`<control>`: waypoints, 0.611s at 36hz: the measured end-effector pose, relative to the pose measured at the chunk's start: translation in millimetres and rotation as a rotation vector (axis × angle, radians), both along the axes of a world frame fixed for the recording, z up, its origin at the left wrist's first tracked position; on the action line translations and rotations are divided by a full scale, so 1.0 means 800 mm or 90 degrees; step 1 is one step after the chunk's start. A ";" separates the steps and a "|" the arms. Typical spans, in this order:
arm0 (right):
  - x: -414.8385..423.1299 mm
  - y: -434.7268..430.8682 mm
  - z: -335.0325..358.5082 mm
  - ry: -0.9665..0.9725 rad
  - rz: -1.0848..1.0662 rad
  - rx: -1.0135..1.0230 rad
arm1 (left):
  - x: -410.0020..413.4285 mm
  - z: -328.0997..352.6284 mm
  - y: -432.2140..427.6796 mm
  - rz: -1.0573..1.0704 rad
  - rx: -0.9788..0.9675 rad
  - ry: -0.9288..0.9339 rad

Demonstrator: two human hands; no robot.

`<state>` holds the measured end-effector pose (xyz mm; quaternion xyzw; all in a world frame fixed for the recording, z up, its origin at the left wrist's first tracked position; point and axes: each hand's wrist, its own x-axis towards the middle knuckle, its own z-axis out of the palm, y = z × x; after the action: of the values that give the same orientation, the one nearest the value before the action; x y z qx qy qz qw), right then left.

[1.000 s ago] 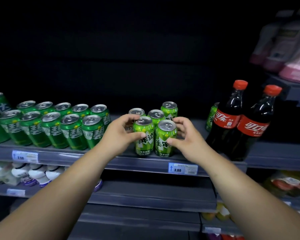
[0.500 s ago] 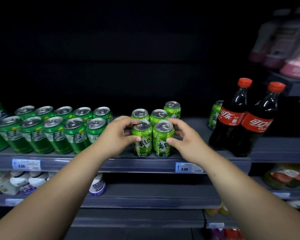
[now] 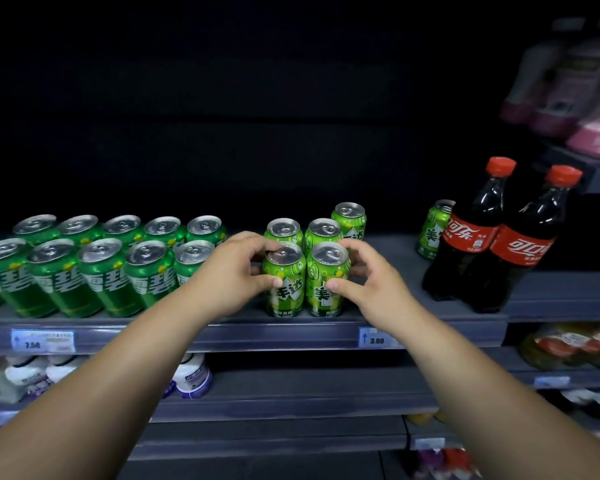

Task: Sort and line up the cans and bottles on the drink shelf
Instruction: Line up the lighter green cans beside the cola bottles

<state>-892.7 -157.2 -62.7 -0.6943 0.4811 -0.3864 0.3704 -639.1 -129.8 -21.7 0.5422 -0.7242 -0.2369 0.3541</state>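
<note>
Two light-green cans stand side by side at the front of the grey shelf (image 3: 291,332). My left hand (image 3: 234,271) grips the left front can (image 3: 284,282), thumb on its label and fingers over its rim. My right hand (image 3: 368,278) grips the right front can (image 3: 326,278) the same way. Behind them stand two more light-green cans (image 3: 321,230), and a third (image 3: 349,216) sits further back right. Another light-green can (image 3: 433,226) is half hidden behind two cola bottles (image 3: 471,233).
Two rows of dark-green cans (image 3: 101,268) fill the shelf's left part, touching my left wrist side. Price tags (image 3: 42,340) hang on the shelf edge. Lower shelves hold white bottles (image 3: 193,375) and orange-labelled drinks (image 3: 575,344). Pink packs (image 3: 568,98) sit upper right.
Both hands have closed in on the two front light-green cans, which now stand pressed together at the shelf's front. The view has shifted slightly.
</note>
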 end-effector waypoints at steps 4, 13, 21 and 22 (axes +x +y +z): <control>0.000 -0.002 0.003 0.009 0.009 -0.004 | 0.003 -0.001 -0.005 -0.019 -0.016 -0.002; -0.010 -0.010 0.015 0.012 0.088 0.108 | -0.010 0.000 -0.011 0.015 0.051 -0.004; 0.007 -0.015 0.005 0.048 0.124 0.160 | -0.024 0.021 -0.032 -0.059 0.163 -0.112; 0.011 -0.014 0.002 0.044 0.120 0.157 | -0.024 0.022 -0.034 -0.062 0.165 -0.135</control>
<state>-884.1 -168.1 -60.8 -0.6986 0.4699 -0.2639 0.4706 -658.4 -156.7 -4.3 0.5696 -0.7462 -0.2865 0.1914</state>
